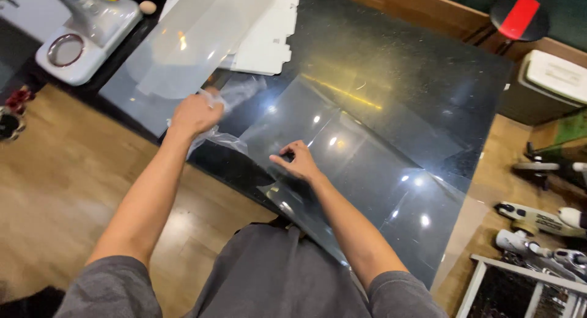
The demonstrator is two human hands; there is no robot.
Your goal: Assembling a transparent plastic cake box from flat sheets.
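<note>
Black surface: a glossy, speckled black stone bench [428, 67] fills the head view, mirroring ceiling lights as bright dots.
Film: a large clear, glossy plastic sheet [367, 165] lies flat across the bench, its near edge hanging past the bench rim toward the person's grey shirt [275, 275].
Left hand: the left hand [194, 113] is closed around a crumpled wad of thin clear plastic wrap [235, 95], gripped just beyond the sheet's far left corner and trailing loosely below the wrist.
Right hand: the right hand [298, 161] rests on the sheet near its left edge, fingers curled and fingertips pressed to the film; whether it pinches an edge cannot be told.
Progress: judging by the layout, the sheet is already spread and mostly smooth, while the crumpled wrap is off it but not yet set aside.
Textures: the sheet looks stiff and slick; the wrap is soft, wrinkled and cloudy.
Surroundings: a stack of flat white card and frosted sheets [244, 30] sits at the bench's far left, a white machine with a round ring [85, 30] beyond it, and white handheld tools [538, 220] lie at right on the wooden floor [55, 189].
</note>
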